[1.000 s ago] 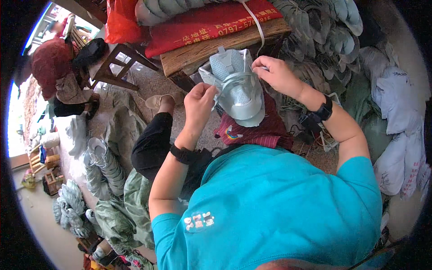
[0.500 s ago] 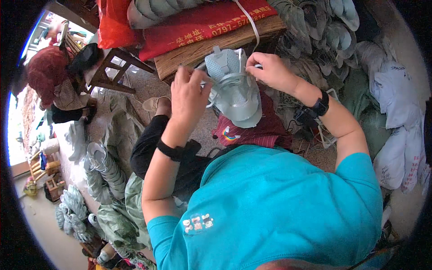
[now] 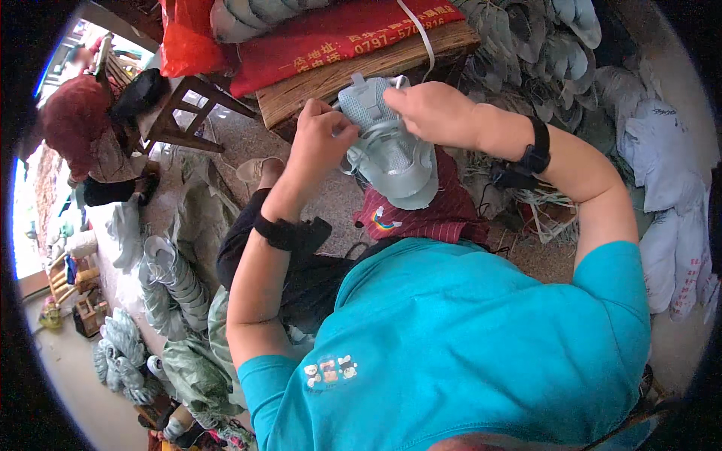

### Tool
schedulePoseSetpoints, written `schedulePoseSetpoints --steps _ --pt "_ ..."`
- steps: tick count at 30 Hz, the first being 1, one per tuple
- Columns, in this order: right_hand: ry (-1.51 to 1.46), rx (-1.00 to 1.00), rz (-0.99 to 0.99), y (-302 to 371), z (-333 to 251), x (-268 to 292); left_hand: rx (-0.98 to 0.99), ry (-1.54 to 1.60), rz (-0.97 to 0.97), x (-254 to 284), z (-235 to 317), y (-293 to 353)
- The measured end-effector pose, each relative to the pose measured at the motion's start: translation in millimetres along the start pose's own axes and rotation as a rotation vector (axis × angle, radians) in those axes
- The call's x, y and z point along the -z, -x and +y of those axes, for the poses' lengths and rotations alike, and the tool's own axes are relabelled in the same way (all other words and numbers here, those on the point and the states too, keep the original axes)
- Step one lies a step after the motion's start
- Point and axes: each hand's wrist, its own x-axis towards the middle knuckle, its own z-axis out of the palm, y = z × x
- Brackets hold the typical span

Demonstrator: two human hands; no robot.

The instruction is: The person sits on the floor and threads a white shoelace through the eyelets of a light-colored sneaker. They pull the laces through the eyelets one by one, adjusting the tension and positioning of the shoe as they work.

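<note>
Work on the pale blue-grey shoe upper (image 3: pixel 391 146) seems to be in the middle, as I judge it: the upper already has its shape, with toe part and mesh panels joined, but it has no sole, and both hands are busy at its top end near the tongue. What exactly they do there, threading or pulling, I cannot tell.

The left hand (image 3: pixel 320 139) is closed in a pinch on the left edge of the upper. The right hand (image 3: pixel 432 111) is curled over the top right edge and grips it; its fingertips are hidden under the hand.

The upper is held in the air above the lap, over a dark red striped cloth (image 3: pixel 436 214), and just in front of a wooden desk (image 3: pixel 353 75). It looks soft and light, with the toe pointing toward the person.

Many similar uppers lie in piles around: a stack (image 3: pixel 169 274) on the floor at the left and a heap (image 3: pixel 541 45) at the upper right.
</note>
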Motion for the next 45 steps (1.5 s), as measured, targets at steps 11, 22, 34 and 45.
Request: schedulePoseSetpoints --steps 11,22,34,45 --pt "-0.492 -0.043 0.102 5 22 0 0.176 0.902 0.116 10 54 3" --pt "0.188 0.297 0.056 -1 25 18 -0.143 -0.324 0.250 -13 37 49" --pt "0.093 0.431 -0.288 -28 43 37 -0.113 -0.069 0.377 -16 35 35" --pt "-0.335 -0.095 -0.388 -45 47 14 -0.228 -0.252 0.308 -10 49 38"
